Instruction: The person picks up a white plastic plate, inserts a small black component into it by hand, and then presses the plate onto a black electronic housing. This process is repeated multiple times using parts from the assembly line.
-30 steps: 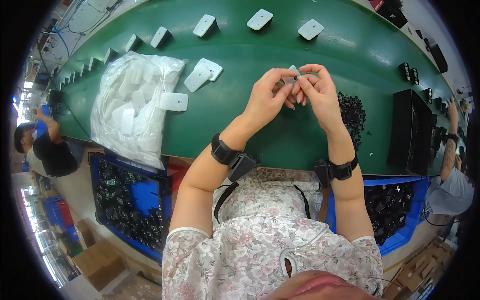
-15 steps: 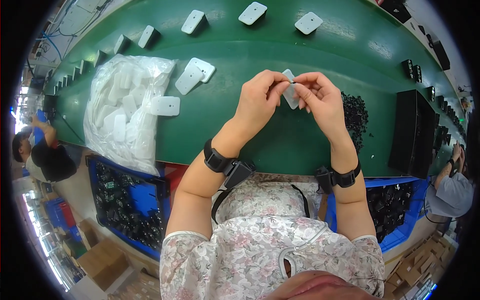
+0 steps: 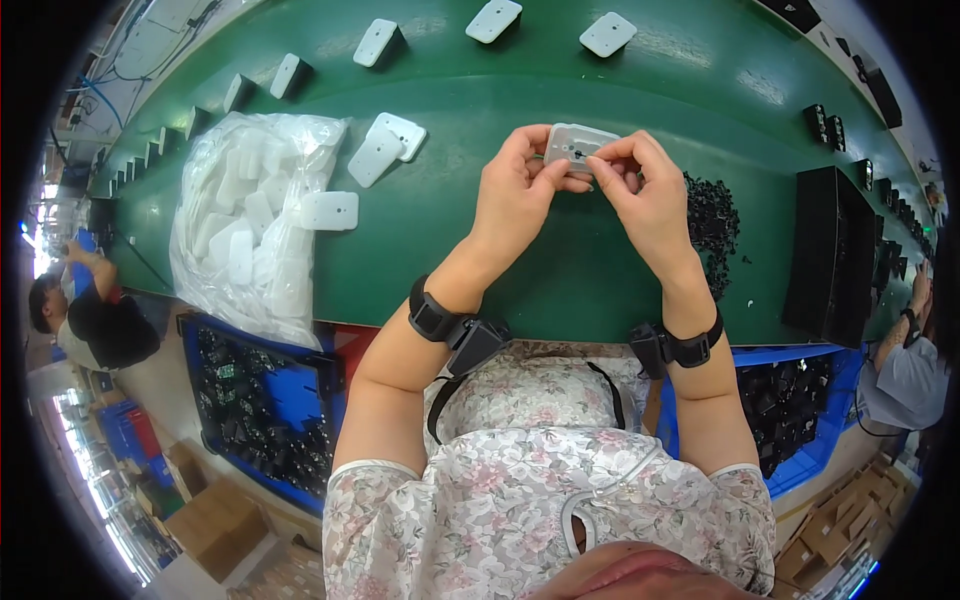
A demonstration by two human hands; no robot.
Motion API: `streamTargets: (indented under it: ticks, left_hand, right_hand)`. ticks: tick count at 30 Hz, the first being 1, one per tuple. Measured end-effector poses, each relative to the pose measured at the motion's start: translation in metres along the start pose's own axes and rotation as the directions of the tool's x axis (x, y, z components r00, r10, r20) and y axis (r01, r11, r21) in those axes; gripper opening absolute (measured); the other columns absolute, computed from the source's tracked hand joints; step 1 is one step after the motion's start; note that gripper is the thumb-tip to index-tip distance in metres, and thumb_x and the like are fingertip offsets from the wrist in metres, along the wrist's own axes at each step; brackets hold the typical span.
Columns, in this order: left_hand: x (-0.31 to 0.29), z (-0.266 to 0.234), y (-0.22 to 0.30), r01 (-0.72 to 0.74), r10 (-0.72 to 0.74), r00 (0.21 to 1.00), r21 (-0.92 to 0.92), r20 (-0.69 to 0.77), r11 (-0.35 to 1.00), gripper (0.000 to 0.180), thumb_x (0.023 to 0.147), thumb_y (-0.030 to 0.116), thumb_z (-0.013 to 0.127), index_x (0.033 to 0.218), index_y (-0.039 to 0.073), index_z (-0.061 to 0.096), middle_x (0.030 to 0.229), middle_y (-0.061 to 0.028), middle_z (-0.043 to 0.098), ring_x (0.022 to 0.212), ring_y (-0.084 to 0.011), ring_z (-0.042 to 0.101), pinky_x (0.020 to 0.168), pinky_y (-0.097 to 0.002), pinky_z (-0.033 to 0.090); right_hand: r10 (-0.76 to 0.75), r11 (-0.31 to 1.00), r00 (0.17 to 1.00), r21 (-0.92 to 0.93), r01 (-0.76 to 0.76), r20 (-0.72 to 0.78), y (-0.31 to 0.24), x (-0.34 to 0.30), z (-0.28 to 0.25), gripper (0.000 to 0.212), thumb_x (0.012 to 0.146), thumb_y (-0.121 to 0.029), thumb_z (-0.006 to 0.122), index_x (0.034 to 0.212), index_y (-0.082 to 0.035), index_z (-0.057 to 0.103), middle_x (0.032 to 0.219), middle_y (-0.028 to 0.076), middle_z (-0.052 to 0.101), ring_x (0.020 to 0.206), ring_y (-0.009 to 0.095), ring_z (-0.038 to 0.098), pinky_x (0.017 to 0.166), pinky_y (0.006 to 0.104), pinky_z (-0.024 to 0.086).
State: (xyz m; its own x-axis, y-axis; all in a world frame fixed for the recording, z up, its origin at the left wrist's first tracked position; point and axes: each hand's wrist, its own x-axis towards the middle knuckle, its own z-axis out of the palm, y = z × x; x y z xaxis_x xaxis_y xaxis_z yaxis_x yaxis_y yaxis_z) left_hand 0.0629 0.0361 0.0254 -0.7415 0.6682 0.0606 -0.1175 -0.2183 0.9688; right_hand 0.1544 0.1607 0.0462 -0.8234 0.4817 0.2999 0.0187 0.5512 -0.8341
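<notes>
My left hand (image 3: 515, 190) is closed on a white plastic cover (image 3: 565, 138), gripping it by its left side and lower edge. The cover is a rounded rectangle, with its recessed inner face showing. A small black part (image 3: 578, 155) sits near the middle of that face. Close against it, the fingertips of my right hand (image 3: 640, 180) are pinched together; they partly hide the cover's right side. Right of my right hand lies a heap of small black parts (image 3: 708, 225) on the green table (image 3: 450, 260).
A clear bag (image 3: 240, 290) of white covers lies at the left, with loose covers (image 3: 375, 158) beside it. White-topped black units (image 3: 380, 42) line the far side. A black box (image 3: 825, 260) stands right. Blue crates (image 3: 290, 395) sit below the table; co-workers are at both sides.
The cover has turned from edge-on to show its inner face, and the black part is now visible on it. My hands have shifted slightly, and my left fingers now support the cover.
</notes>
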Motion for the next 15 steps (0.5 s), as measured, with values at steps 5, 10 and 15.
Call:
streamTargets:
  ticks: [5, 10, 15]
  left_hand:
    - [-0.002, 0.002, -0.004, -0.054, 0.055, 0.998, 0.037, -0.015, 0.998, 0.016, 0.09, -0.006, 0.049, 0.106, -0.007, 0.048, 0.102, -0.0147, 0.061, 0.086, -0.0187, 0.066, 0.077, -0.0266, 0.054]
    - [-0.003, 0.003, -0.006, -0.08, 0.08, 0.997, 0.003, -0.001, 0.997, 0.012, 0.09, -0.002, 0.053, 0.101, -0.006, 0.049, 0.096, -0.0126, 0.063, 0.085, -0.017, 0.066, 0.076, -0.026, 0.053]
    - [-0.003, 0.002, -0.009, -0.158, 0.164, 0.986, 0.171, -0.023, 0.973, 0.01, 0.089, 0.001, 0.059, 0.094, -0.004, 0.052, 0.085, -0.0082, 0.064, 0.081, -0.0118, 0.064, 0.072, -0.0246, 0.052]
  right_hand:
    - [0.14, 0.982, 0.986, 0.116, -0.15, 0.095, 0.006, 0.0, 0.003, 0.008, 0.083, -0.009, 0.067, 0.084, -0.002, 0.061, 0.073, -0.005, 0.052, 0.062, 0.002, 0.04, 0.053, 0.0188, 0.032]
    - [0.185, 0.953, 0.978, 0.226, -0.204, 0.099, 0.013, 0.001, 0.003, 0.009, 0.085, -0.009, 0.065, 0.085, -0.001, 0.06, 0.075, -0.004, 0.055, 0.063, 0.002, 0.044, 0.056, 0.0173, 0.036]
    - [0.2, 0.933, 0.978, 0.293, -0.208, 0.059, 0.015, -0.005, 0.012, 0.009, 0.086, -0.007, 0.064, 0.084, -0.001, 0.058, 0.076, -0.002, 0.058, 0.065, 0.003, 0.049, 0.059, 0.0178, 0.041]
